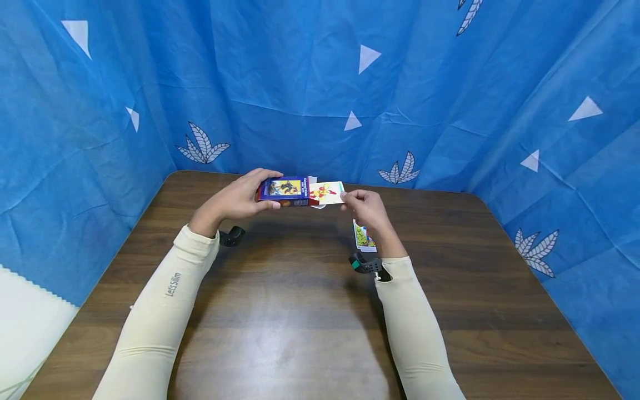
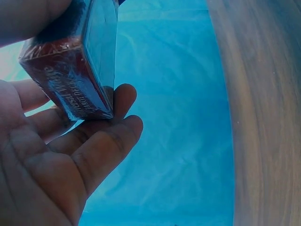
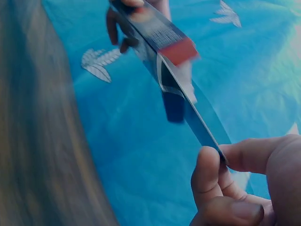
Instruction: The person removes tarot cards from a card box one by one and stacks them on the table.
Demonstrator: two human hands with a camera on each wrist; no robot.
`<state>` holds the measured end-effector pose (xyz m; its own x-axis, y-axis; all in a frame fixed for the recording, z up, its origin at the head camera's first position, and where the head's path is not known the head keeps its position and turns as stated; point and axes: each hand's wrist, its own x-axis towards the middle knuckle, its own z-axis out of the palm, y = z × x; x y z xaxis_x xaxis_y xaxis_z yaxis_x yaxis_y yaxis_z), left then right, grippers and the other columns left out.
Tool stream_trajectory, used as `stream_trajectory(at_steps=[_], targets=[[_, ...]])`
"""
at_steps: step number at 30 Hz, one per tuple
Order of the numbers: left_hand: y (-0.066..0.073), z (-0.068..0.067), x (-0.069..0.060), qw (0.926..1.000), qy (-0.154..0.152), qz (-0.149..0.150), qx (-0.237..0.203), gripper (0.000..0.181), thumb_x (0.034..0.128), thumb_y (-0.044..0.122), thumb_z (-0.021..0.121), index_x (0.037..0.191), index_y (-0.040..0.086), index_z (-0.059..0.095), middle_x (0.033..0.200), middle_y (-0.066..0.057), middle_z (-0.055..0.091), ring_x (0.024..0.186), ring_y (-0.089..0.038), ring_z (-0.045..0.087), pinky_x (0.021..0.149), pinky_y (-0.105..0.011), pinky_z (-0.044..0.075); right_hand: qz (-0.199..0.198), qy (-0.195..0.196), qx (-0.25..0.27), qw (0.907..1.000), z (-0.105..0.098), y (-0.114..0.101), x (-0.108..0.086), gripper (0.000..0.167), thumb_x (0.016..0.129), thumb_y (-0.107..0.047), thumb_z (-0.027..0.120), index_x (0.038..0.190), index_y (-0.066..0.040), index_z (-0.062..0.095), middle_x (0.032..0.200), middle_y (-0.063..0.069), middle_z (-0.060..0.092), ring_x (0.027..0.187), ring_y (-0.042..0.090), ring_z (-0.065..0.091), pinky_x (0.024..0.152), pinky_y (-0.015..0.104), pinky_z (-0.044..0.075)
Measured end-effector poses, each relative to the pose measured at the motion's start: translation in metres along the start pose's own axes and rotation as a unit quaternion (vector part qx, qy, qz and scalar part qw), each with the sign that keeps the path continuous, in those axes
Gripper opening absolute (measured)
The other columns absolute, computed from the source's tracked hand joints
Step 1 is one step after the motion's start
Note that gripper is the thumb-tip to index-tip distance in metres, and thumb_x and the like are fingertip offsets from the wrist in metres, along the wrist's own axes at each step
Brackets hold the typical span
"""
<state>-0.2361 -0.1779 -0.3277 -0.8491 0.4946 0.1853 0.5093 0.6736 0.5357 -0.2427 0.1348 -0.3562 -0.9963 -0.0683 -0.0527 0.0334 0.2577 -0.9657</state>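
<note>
My left hand (image 1: pixel 239 196) grips a tarot card box (image 1: pixel 284 189) by its left end, thumb below and fingers over the top. The box is blue and red with a picture on its face, held in the air above the table's far part. From its open right end sticks a white-bordered tarot card (image 1: pixel 327 192) with a yellow and red figure. My right hand (image 1: pixel 367 206) pinches that card's outer end between thumb and finger. The right wrist view shows the card (image 3: pixel 201 121) edge-on, its inner end by the opening. Loose box flaps (image 3: pixel 174 106) stand out there.
Another picture card (image 1: pixel 363 238) lies on the brown wooden table (image 1: pixel 280 333), partly hidden by my right wrist. A blue patterned curtain (image 1: pixel 300 83) hangs behind the table's far edge and along its sides. Dark wrist straps (image 1: pixel 367 264) sit on both arms.
</note>
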Motion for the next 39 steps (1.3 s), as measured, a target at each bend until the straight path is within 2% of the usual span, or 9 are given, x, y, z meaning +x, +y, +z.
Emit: stream_trajectory(at_steps=[7,14,16,19,23,26,29,35,39], targets=[[0.001,-0.001,0.001,1.0000,-0.004,0.001,-0.001,0.070,0.0872,0.032,0.075,0.145,0.011,0.042,0.140,-0.016,0.047,0.122,-0.031,0.047,0.106,-0.052,0.039,0.008,0.044,0.055,0.9975,-0.029,0.002,0.003,0.019,0.100,-0.025,0.056,0.098,-0.007,0.063,0.076,-0.001,0.070,0.042,0.005,0.033,0.041,0.021,0.025],[0.000,0.000,0.001,1.0000,-0.010,-0.001,-0.001,0.070,0.0877,0.032,0.075,0.145,0.012,0.041,0.141,-0.016,0.047,0.123,-0.032,0.047,0.107,-0.053,0.039,-0.007,0.086,0.058,0.9946,-0.045,0.010,0.006,0.023,0.102,-0.024,0.054,0.110,-0.004,0.061,0.079,-0.001,0.069,0.046,0.004,0.038,0.044,0.020,0.031],[0.000,0.000,0.001,0.9999,-0.011,-0.003,-0.002,0.070,0.0880,0.032,0.075,0.146,0.013,0.041,0.141,-0.016,0.046,0.123,-0.032,0.047,0.107,-0.054,0.039,-0.005,0.099,0.038,0.9944,-0.048,0.013,0.009,0.029,0.101,-0.027,0.055,0.116,-0.003,0.061,0.081,-0.002,0.066,0.050,0.006,0.040,0.046,0.020,0.032],[-0.001,0.001,0.001,0.9999,-0.012,-0.006,-0.003,0.070,0.0882,0.033,0.074,0.146,0.013,0.041,0.142,-0.016,0.046,0.124,-0.032,0.047,0.107,-0.054,0.039,0.001,0.123,-0.009,0.9924,-0.052,0.020,0.013,0.037,0.100,-0.031,0.057,0.123,-0.003,0.064,0.094,0.002,0.065,0.067,0.011,0.049,0.053,0.022,0.035],[-0.001,0.001,0.000,0.9999,-0.013,-0.007,-0.006,0.069,0.0883,0.033,0.074,0.146,0.013,0.041,0.142,-0.016,0.045,0.124,-0.032,0.047,0.107,-0.054,0.039,0.013,0.154,-0.065,0.9857,-0.057,0.033,0.019,0.038,0.097,-0.031,0.063,0.121,-0.002,0.068,0.117,0.013,0.065,0.100,0.020,0.055,0.076,0.029,0.042],[0.000,0.002,0.000,0.9999,-0.014,-0.007,-0.007,0.069,0.0884,0.033,0.074,0.146,0.013,0.041,0.142,-0.016,0.046,0.123,-0.031,0.047,0.107,-0.054,0.039,0.026,0.165,-0.101,0.9807,-0.060,0.044,0.022,0.036,0.095,-0.029,0.066,0.118,-0.001,0.070,0.122,0.017,0.066,0.110,0.026,0.057,0.090,0.037,0.045],[0.000,0.002,0.000,0.9998,-0.016,-0.006,-0.007,0.069,0.0885,0.034,0.074,0.146,0.013,0.041,0.141,-0.015,0.046,0.123,-0.031,0.047,0.107,-0.054,0.040,0.041,0.167,-0.148,0.9739,-0.063,0.056,0.025,0.035,0.094,-0.030,0.068,0.114,-0.003,0.072,0.119,0.017,0.068,0.109,0.029,0.059,0.091,0.043,0.047],[-0.001,0.001,0.000,0.9998,-0.018,-0.008,-0.007,0.069,0.0887,0.033,0.074,0.146,0.013,0.041,0.142,-0.015,0.046,0.124,-0.031,0.047,0.107,-0.054,0.039,0.068,0.153,-0.248,0.9543,-0.062,0.072,0.029,0.033,0.094,-0.034,0.067,0.108,-0.006,0.074,0.109,0.015,0.070,0.095,0.028,0.058,0.077,0.037,0.046],[-0.001,0.001,0.000,0.9997,-0.019,-0.011,-0.008,0.069,0.0885,0.033,0.074,0.146,0.014,0.041,0.142,-0.015,0.046,0.124,-0.031,0.047,0.107,-0.054,0.039,0.074,0.143,-0.288,0.9439,-0.057,0.077,0.029,0.028,0.095,-0.031,0.065,0.103,-0.006,0.075,0.104,0.014,0.070,0.091,0.028,0.057,0.075,0.036,0.044]])
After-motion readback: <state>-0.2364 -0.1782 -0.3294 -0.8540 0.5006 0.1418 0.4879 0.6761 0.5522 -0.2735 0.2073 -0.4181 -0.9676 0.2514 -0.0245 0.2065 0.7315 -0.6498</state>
